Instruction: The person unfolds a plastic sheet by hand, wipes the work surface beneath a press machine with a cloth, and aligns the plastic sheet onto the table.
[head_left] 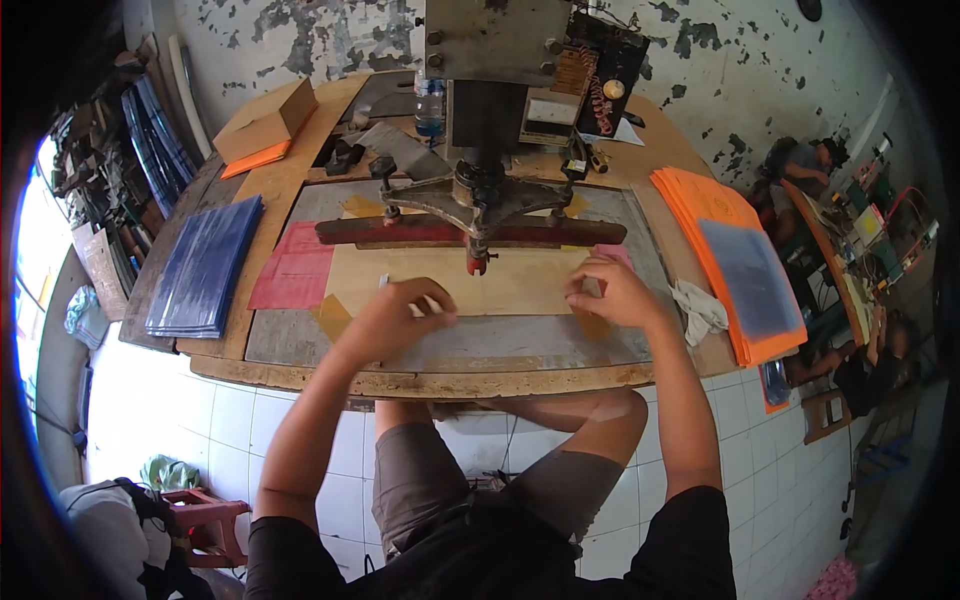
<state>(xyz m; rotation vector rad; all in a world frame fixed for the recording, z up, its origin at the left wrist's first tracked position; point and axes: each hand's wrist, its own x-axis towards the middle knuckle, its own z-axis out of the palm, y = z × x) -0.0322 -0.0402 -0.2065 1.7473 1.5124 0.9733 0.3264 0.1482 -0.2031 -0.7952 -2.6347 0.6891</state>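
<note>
My left hand [405, 318] is over the near left part of a beige board [500, 285], its fingers curled towards the thumb. My right hand [614, 294] is at the board's right side, thumb and fingertips brought close together. Anything thin or clear between the fingers of either hand cannot be made out. Above the board's far part is a press [480, 190] with a long dark red bar [400, 231] across it. A pink sheet [290, 268] lies at the board's left, and brown tape [331, 317] is at its corner.
Blue plastic covers [205, 268] are stacked on the left. Orange folders [708, 215] with a clear blue sheet [742, 265] on them lie on the right, by a white cloth [700, 312]. A cardboard box [265, 122] and bottle [430, 108] stand behind. Another person [812, 160] sits far right.
</note>
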